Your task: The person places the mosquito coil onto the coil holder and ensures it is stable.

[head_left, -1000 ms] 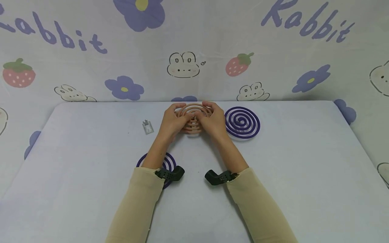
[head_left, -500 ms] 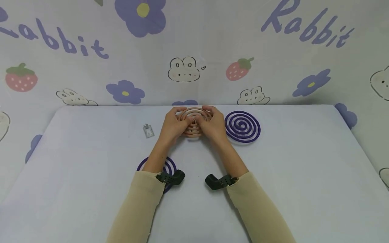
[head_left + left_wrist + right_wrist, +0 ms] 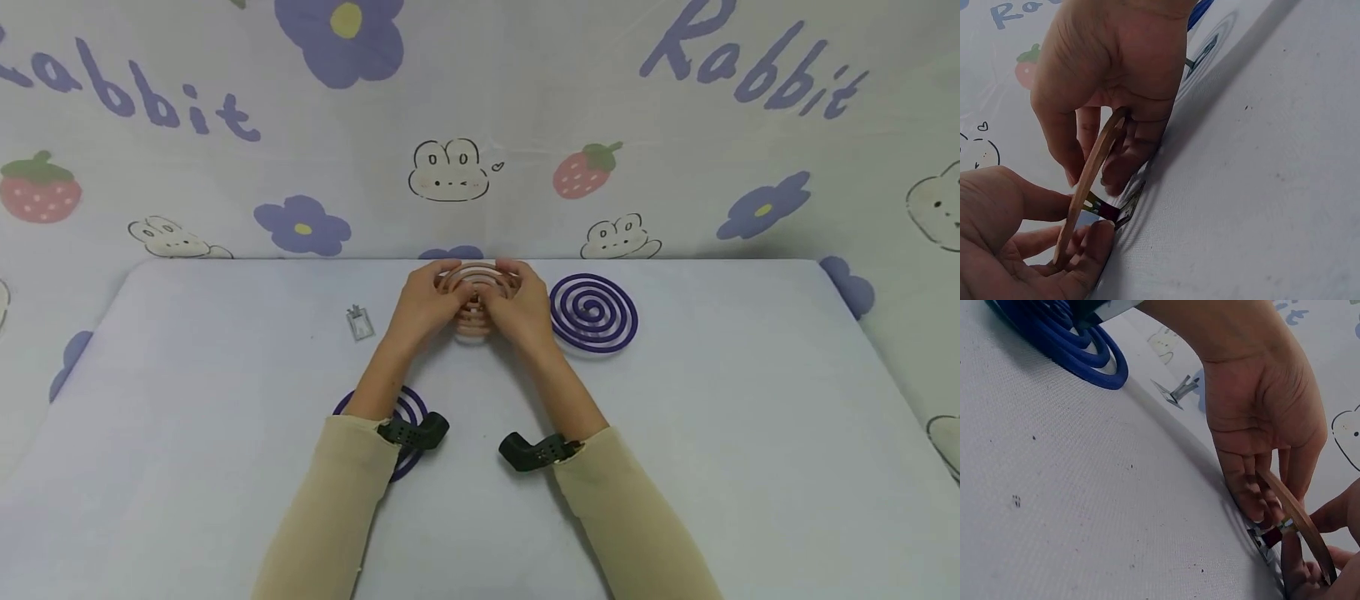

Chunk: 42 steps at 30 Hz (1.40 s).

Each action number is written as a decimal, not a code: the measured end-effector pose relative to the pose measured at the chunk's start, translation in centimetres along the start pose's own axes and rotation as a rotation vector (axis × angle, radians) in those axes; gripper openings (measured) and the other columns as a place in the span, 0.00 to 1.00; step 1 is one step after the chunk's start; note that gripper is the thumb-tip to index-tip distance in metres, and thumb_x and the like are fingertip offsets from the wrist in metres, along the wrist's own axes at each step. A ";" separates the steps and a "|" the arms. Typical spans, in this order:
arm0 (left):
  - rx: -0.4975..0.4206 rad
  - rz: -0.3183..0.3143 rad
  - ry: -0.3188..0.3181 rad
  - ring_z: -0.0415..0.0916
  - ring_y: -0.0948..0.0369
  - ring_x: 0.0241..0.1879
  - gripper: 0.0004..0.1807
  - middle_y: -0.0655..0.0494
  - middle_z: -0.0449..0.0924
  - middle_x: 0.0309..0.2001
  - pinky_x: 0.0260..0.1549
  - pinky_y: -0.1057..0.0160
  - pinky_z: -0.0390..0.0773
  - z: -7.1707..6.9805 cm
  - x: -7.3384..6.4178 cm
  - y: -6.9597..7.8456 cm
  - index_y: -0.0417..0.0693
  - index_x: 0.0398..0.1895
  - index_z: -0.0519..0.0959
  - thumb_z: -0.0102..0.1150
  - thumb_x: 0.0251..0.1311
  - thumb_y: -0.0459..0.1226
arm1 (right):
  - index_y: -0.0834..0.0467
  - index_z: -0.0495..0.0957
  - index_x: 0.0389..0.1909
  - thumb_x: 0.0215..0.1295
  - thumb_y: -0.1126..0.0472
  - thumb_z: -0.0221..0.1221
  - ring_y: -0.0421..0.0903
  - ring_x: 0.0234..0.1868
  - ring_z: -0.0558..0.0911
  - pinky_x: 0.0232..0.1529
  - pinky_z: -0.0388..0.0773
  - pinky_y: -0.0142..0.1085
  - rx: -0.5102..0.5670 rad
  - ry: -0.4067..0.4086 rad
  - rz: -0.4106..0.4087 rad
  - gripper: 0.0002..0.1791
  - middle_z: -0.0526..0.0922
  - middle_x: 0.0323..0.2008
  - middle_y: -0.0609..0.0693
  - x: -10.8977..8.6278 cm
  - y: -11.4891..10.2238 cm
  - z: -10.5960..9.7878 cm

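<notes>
Both hands hold a brown mosquito coil (image 3: 472, 315) near the back edge of the table. My left hand (image 3: 429, 302) grips its left rim and my right hand (image 3: 521, 304) its right rim, thumbs meeting near the centre. In the left wrist view the coil (image 3: 1088, 178) stands edge-on between the fingers of the two hands. Close under its centre sits a small metal stand (image 3: 1130, 209), its upright partly hidden by fingertips. The right wrist view shows this stand (image 3: 1260, 542) with its plate at the table.
A purple coil (image 3: 592, 310) rests raised just right of my right hand, a stand beneath it. Another purple coil (image 3: 415, 467) lies under my left wrist, partly covered. A loose metal stand (image 3: 360, 323) is left of my left hand. Patterned cloth hangs behind the table.
The head view has shifted slightly. Both hands keep hold of the brown coil in nearly the same place, with only tiny finger movement.
</notes>
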<state>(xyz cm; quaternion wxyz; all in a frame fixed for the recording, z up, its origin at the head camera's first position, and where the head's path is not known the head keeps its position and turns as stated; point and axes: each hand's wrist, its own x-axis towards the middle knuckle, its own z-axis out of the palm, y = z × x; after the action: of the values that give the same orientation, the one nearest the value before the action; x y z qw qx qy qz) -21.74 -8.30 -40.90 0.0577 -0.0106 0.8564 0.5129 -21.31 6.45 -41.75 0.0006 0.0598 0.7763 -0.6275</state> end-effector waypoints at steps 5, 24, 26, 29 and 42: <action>0.033 -0.001 -0.015 0.79 0.45 0.65 0.30 0.36 0.81 0.65 0.70 0.48 0.75 -0.3 0.1 -0.1 0.39 0.74 0.73 0.64 0.71 0.40 | 0.67 0.76 0.66 0.66 0.64 0.64 0.56 0.64 0.85 0.68 0.80 0.45 -0.111 0.019 -0.063 0.28 0.85 0.62 0.65 -0.1 -0.2 0.0; -0.006 0.000 -0.013 0.79 0.44 0.66 0.33 0.36 0.78 0.66 0.66 0.45 0.79 -1.0 -0.5 0.4 0.44 0.77 0.69 0.62 0.72 0.42 | 0.60 0.76 0.68 0.69 0.59 0.63 0.57 0.77 0.71 0.81 0.64 0.47 -0.253 0.053 -0.153 0.27 0.76 0.72 0.62 -0.7 -1.7 -0.6; 0.010 0.008 -0.021 0.78 0.44 0.68 0.33 0.37 0.77 0.68 0.67 0.44 0.79 -1.5 -0.8 0.5 0.45 0.79 0.67 0.61 0.74 0.44 | 0.59 0.77 0.68 0.70 0.59 0.62 0.56 0.77 0.72 0.81 0.64 0.47 -0.238 0.039 -0.156 0.26 0.76 0.72 0.61 -0.7 -2.0 -0.7; 0.048 0.036 -0.036 0.75 0.43 0.71 0.35 0.36 0.75 0.71 0.70 0.44 0.77 -2.3 -1.4 0.6 0.46 0.80 0.65 0.60 0.75 0.45 | 0.58 0.77 0.68 0.71 0.59 0.62 0.57 0.77 0.73 0.80 0.66 0.49 -0.235 0.006 -0.170 0.25 0.76 0.72 0.60 -0.9 -2.3 -0.8; 0.278 0.230 -0.193 0.68 0.41 0.76 0.37 0.38 0.69 0.76 0.77 0.42 0.69 -6.5 -5.5 -0.5 0.46 0.82 0.61 0.59 0.76 0.45 | 0.61 0.74 0.71 0.73 0.59 0.62 0.60 0.74 0.75 0.78 0.70 0.53 -0.322 -0.207 -0.364 0.28 0.78 0.71 0.61 -1.6 -3.5 -1.2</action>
<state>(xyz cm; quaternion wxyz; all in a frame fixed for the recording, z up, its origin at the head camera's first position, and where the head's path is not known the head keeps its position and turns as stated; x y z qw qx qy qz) -16.77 -14.53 -37.69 0.0816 0.1448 0.9051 0.3914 -19.94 6.72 -38.02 -0.0232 -0.1462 0.8599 -0.4885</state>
